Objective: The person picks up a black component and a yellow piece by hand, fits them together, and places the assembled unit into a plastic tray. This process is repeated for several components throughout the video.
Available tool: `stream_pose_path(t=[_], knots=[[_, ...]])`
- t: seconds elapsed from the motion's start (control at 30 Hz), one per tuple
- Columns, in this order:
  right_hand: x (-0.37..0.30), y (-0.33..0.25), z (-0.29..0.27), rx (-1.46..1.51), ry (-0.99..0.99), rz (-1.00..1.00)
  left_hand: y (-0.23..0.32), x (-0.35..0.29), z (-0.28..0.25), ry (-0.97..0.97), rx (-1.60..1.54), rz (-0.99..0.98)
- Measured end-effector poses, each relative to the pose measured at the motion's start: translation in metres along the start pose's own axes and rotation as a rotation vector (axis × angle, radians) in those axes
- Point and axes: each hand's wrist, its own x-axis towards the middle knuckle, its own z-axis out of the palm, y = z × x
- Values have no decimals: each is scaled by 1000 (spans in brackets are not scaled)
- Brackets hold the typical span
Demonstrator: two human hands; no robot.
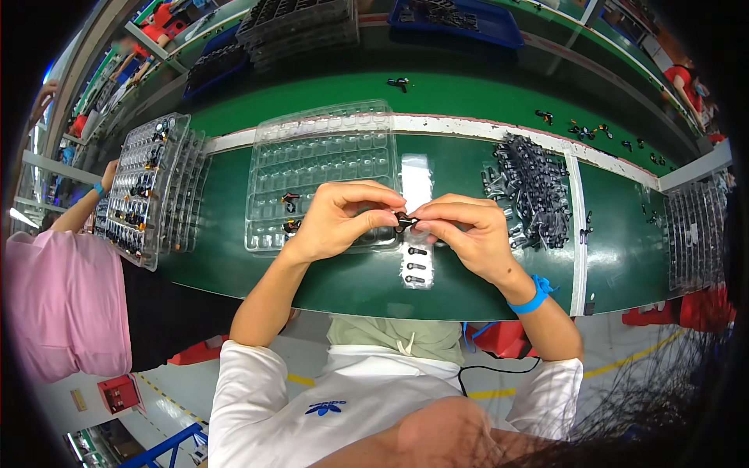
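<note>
My left hand (339,220) and my right hand (474,234) meet above the bench, fingertips pinched on either side of a small black plastic part (403,222). Its exact kind is partly hidden by the fingers. Beneath them lies a pale, shiny strip (417,181), with three small black elongated pieces (416,266) on its near end. A clear blister tray (320,160) sits by my left hand; a few black parts with orange bits (289,203) rest in its pockets. To the right of my right hand is a heap of small black parts (532,191).
Stacked clear trays with parts (144,191) stand at the left, near a co-worker in a pink top (70,304). More clear trays (694,238) are at the far right. Beyond a white ledge runs a green belt (328,105) with scattered parts and a blue tray (499,33) behind it.
</note>
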Motion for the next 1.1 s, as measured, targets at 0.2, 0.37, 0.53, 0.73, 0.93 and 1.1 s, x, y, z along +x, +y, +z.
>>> stream_pose_path(t=[0.2, 0.37, 0.53, 0.73, 0.93, 1.1], knots=[[2, -2, 0, -65, -21, -27, -4, 2, 5, 40, -23, 45], [3, -2, 0, -251, 86, -195, -3, -5, 16, 213, 417, 282], [2, 2, 1, -321, 88, -249, 1, -4, 28, 173, 320, 149], [2, 1, 5, -373, 112, -311, -5, -3, 30, 249, 347, 254], [2, 2, 4, -394, 99, -360, -6, -4, 29, 235, 355, 288], [1, 4, 4, -418, 110, -387, -4, -4, 33, 224, 191, 214]])
